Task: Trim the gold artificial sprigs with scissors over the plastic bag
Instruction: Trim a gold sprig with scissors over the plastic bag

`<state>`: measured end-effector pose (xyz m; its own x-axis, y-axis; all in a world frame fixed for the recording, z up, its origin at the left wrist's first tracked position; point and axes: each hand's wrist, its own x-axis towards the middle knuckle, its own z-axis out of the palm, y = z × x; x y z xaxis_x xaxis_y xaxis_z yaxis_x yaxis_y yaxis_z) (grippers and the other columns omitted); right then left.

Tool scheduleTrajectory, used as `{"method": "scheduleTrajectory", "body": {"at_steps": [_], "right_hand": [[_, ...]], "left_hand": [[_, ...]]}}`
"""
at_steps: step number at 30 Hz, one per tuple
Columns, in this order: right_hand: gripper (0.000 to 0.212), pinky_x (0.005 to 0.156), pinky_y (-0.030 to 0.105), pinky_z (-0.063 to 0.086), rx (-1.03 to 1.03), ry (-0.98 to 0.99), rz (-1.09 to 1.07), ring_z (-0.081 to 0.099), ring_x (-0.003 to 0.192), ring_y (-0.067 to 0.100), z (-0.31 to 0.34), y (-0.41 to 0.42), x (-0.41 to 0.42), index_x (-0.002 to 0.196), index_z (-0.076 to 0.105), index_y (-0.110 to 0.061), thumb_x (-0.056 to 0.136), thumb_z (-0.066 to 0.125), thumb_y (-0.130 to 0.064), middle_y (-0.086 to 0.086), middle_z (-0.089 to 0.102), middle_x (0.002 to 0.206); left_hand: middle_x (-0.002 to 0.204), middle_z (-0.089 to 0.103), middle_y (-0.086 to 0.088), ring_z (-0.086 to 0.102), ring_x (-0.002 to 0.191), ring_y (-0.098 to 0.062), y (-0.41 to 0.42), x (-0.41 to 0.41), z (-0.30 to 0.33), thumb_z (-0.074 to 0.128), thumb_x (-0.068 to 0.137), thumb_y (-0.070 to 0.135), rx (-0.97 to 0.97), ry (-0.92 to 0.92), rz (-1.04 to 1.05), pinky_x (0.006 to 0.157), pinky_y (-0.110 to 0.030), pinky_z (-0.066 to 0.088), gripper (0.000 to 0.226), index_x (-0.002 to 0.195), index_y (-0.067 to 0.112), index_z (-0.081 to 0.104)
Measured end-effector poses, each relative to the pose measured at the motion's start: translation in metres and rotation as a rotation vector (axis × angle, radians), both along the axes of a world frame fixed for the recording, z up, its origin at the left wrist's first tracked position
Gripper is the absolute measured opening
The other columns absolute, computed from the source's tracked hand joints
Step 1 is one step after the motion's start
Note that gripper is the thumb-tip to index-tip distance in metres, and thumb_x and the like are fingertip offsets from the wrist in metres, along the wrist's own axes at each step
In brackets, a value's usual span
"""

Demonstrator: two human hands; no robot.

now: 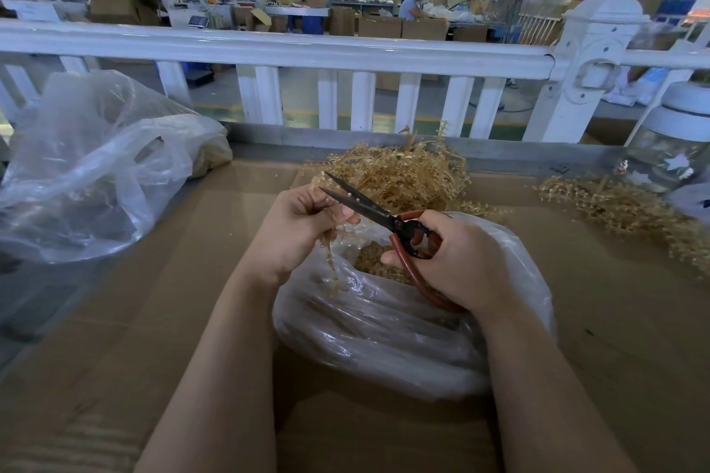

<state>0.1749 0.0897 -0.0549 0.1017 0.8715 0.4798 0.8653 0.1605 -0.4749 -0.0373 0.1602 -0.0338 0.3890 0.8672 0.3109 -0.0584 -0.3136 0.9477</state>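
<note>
My left hand (296,227) grips a gold sprig (331,261) whose stem hangs down into the clear plastic bag (384,330) in front of me. My right hand (457,261) holds red-handled scissors (384,217); the dark blades are slightly parted and point up-left, right beside my left hand's fingers. Gold cuttings (374,261) lie inside the bag's mouth. A heap of gold sprigs (403,177) sits just behind my hands.
A second spread of gold sprigs (630,211) lies at the right. A large crumpled clear bag (92,169) fills the left of the cardboard-covered table (173,299). A white railing (307,50) runs along the far edge; a glass jar (676,150) stands at far right.
</note>
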Motion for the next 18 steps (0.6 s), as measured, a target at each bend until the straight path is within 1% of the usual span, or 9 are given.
{"method": "scheduleTrajectory", "body": {"at_steps": [3, 7, 10, 12, 14, 15, 17, 18], "right_hand": [[0.058, 0.052, 0.013, 0.034, 0.001, 0.000, 0.001, 0.059, 0.070, -0.006, 0.0001, 0.0003, 0.0010, 0.087, 0.065, -0.038, 0.063, 0.055, -0.089, -0.026, 0.060, 0.068], [0.057, 0.051, 0.012, 0.032, -0.011, 0.012, 0.011, 0.059, 0.075, -0.005, -0.0005, 0.0012, 0.0030, 0.083, 0.064, -0.035, 0.062, 0.060, -0.088, -0.023, 0.060, 0.067], [0.058, 0.050, 0.012, 0.035, -0.015, 0.021, 0.023, 0.060, 0.075, -0.004, -0.0018, 0.0022, 0.0027, 0.081, 0.065, -0.035, 0.061, 0.059, -0.089, -0.023, 0.061, 0.067], [0.057, 0.050, 0.013, 0.035, -0.018, 0.026, 0.023, 0.060, 0.073, -0.003, -0.0016, 0.0024, 0.0023, 0.080, 0.064, -0.036, 0.061, 0.059, -0.089, -0.022, 0.061, 0.066], [0.056, 0.050, 0.013, 0.035, -0.019, 0.040, 0.029, 0.060, 0.072, -0.002, -0.0015, 0.0022, 0.0022, 0.079, 0.064, -0.037, 0.060, 0.059, -0.089, -0.021, 0.061, 0.065], [0.056, 0.050, 0.013, 0.035, -0.020, 0.046, 0.035, 0.060, 0.072, -0.002, -0.0016, 0.0019, 0.0018, 0.080, 0.065, -0.036, 0.060, 0.059, -0.089, -0.021, 0.062, 0.067], [0.055, 0.051, 0.013, 0.037, -0.027, 0.053, 0.043, 0.061, 0.073, -0.003, -0.0012, 0.0009, 0.0012, 0.084, 0.066, -0.038, 0.061, 0.059, -0.088, -0.026, 0.063, 0.075], [0.055, 0.053, 0.013, 0.038, -0.029, 0.048, 0.045, 0.061, 0.073, -0.004, -0.0010, 0.0003, 0.0007, 0.087, 0.066, -0.039, 0.062, 0.059, -0.088, -0.027, 0.063, 0.076]], "left_hand": [[0.076, 0.074, 0.002, 0.057, 0.068, -0.012, 0.0002, 0.0004, 0.0002, 0.063, 0.091, -0.001, 0.001, -0.003, 0.001, 0.059, -0.018, 0.045, 0.019, 0.082, 0.013, 0.072], [0.076, 0.074, 0.001, 0.057, 0.067, -0.013, -0.0001, 0.0009, -0.0004, 0.063, 0.091, 0.000, 0.002, -0.014, 0.009, 0.058, -0.019, 0.046, 0.014, 0.084, 0.009, 0.071], [0.077, 0.074, 0.000, 0.055, 0.072, -0.024, 0.0007, 0.0002, -0.0016, 0.064, 0.091, 0.002, -0.010, -0.028, 0.016, 0.058, -0.019, 0.047, 0.013, 0.083, 0.009, 0.072], [0.078, 0.074, -0.001, 0.055, 0.075, -0.026, 0.0008, -0.0002, -0.0020, 0.065, 0.090, 0.003, -0.012, -0.036, 0.010, 0.059, -0.019, 0.047, 0.018, 0.079, 0.014, 0.074], [0.078, 0.074, -0.002, 0.055, 0.075, -0.026, 0.0007, -0.0005, -0.0020, 0.066, 0.089, 0.004, -0.011, -0.041, 0.006, 0.059, -0.019, 0.047, 0.027, 0.072, 0.022, 0.076], [0.079, 0.074, -0.002, 0.055, 0.075, -0.026, 0.0006, -0.0010, -0.0020, 0.067, 0.089, 0.006, -0.011, -0.041, 0.003, 0.060, -0.019, 0.047, 0.028, 0.071, 0.024, 0.077], [0.080, 0.074, -0.005, 0.057, 0.073, -0.024, 0.0011, -0.0020, -0.0024, 0.067, 0.088, 0.007, -0.005, -0.036, -0.005, 0.060, -0.020, 0.048, 0.025, 0.072, 0.023, 0.077], [0.080, 0.074, -0.004, 0.058, 0.072, -0.020, 0.0014, -0.0025, -0.0030, 0.067, 0.088, 0.007, 0.001, -0.030, -0.011, 0.060, -0.020, 0.048, 0.023, 0.074, 0.022, 0.077]]}}
